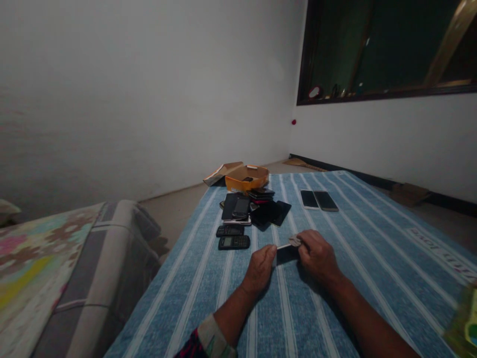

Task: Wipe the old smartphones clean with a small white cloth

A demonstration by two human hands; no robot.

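A dark-screened smartphone [286,256] is held just above the striped cloth, its left end gripped by my left hand [260,268]. Pinched in the fingers of my right hand [318,256] is a small pale cloth [295,240], which touches the phone's upper edge near its right end. To the left lie two keypad phones [234,242], side by side. Beyond them is a pile of dark phones [261,214], some stacked on each other. Two smartphones [309,199] lie flat next to each other at the right, beyond my right hand.
An open orange cardboard box [244,185] stands at the far end of the blue striped cloth [194,278], with something dark inside. A bed with a flowered cover [33,268] is on the left. A yellowish packet [462,323] shows at the lower right edge.
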